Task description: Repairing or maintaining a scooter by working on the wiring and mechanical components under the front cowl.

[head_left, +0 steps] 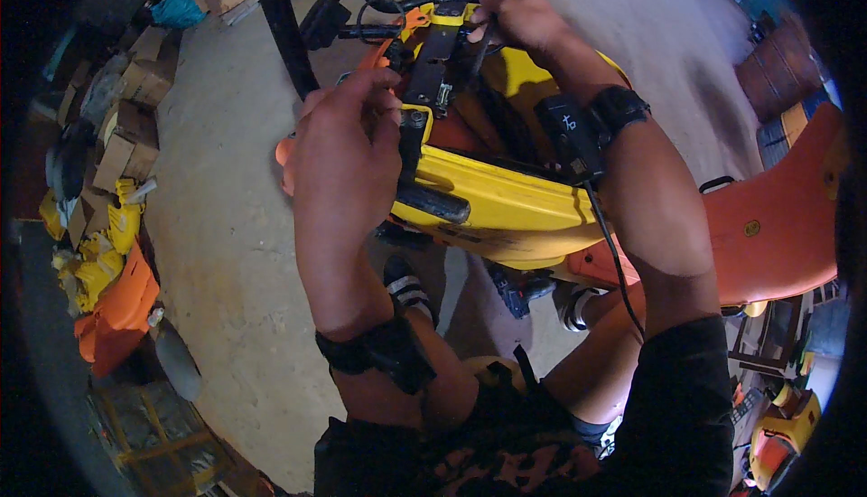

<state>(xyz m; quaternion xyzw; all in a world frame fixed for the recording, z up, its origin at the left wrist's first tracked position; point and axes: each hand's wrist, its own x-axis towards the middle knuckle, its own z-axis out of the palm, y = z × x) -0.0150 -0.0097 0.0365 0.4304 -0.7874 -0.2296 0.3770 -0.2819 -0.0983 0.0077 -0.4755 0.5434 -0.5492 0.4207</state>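
Observation:
A yellow and orange plastic shell (506,208) with a black tubular frame (284,27) is in front of me. Across its top runs a black metal bracket (433,68) with yellow ends and a small metal latch-like part (443,97). My left hand (348,149) is at the bracket's near end, fingers curled and pressed together; whatever they hold is hidden. At the far end, my right hand (519,18) has its fingers closed in a pinch beside a dark strip. What lies between those fingertips is too small to make out. Dark bands with devices are strapped to both forearms.
A dark power tool (515,289) is on the floor between my feet. To the right is a large orange curved panel (768,217). Cardboard boxes (126,149), yellow parts and an orange piece (117,312) line the left side. A rusty drum (777,68) stands far right.

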